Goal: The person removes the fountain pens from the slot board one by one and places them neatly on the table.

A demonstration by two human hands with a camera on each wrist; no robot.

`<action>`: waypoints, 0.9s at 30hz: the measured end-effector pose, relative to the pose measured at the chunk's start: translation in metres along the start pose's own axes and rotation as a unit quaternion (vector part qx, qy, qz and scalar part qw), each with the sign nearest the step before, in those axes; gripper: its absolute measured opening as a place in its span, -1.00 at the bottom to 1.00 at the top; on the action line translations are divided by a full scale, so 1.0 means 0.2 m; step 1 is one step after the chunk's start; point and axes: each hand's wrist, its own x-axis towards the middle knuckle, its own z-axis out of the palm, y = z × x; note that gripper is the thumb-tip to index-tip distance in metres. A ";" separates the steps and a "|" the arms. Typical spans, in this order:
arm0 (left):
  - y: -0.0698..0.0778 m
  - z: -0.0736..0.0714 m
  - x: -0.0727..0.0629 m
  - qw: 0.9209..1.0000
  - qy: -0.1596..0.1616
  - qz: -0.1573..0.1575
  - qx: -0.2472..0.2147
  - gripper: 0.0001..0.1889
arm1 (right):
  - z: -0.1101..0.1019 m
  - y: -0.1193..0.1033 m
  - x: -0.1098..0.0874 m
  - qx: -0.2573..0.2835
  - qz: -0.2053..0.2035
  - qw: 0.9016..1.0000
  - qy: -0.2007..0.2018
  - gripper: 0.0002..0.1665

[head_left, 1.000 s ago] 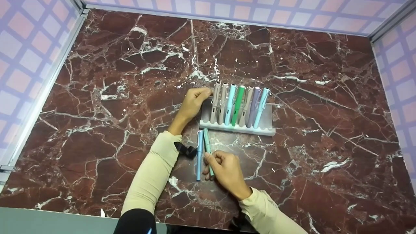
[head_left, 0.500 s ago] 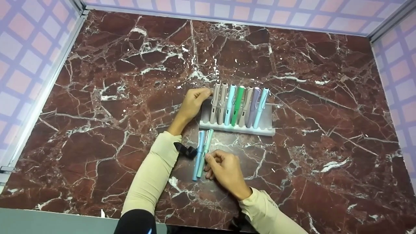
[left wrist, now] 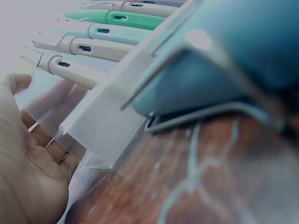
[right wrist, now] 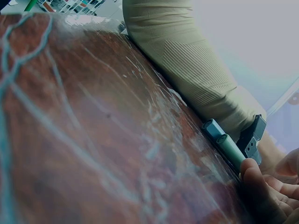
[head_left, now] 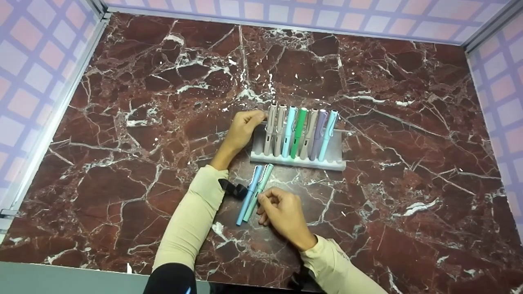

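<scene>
In the head view my left hand (head_left: 244, 127) grips the left edge of a clear pen stand (head_left: 301, 162), thumb near the top corner; fingers show through the clear panel in the left wrist view. Several capped pens lean upright in it: beige, light blue, a green one (head_left: 299, 132) and a purple one (head_left: 318, 141). In front of the stand, a light green pen (head_left: 261, 184) and a blue pen (head_left: 249, 198) lie side by side, slanted. My right hand (head_left: 284, 212) pinches the light green pen near its middle, its other fingers curled beside it.
The red-brown marbled table (head_left: 408, 163) stretches around, bordered by checkered walls (head_left: 286, 12). A black wrist camera (head_left: 234, 188) on the left forearm sits just left of the two pens. The blurred blue pen cap (left wrist: 219, 88) looms close in the left wrist view.
The light green and blue pens have swung together: their far ends moved right, their near ends left. Both hands have stayed nearly in place, and so has the stand.
</scene>
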 end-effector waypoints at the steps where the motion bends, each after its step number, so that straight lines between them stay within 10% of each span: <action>1: 0.00 0.00 0.00 1.000 0.000 0.000 0.000 -0.68 | 0.00 0.00 0.00 0.000 0.001 1.000 -0.001 -0.78; 11: 0.00 0.00 0.00 1.000 0.001 0.000 0.000 -0.68 | -0.02 0.01 0.02 0.051 0.002 0.999 0.000 -0.81; 18: 0.00 0.00 0.00 1.000 0.000 0.000 -0.007 -0.69 | -0.11 0.06 0.08 -0.022 -0.114 0.990 0.080 -0.87; 27: 0.01 0.00 0.00 1.000 -0.002 0.009 0.002 -0.68 | -0.34 0.12 0.22 -0.173 -0.330 0.877 0.305 -0.94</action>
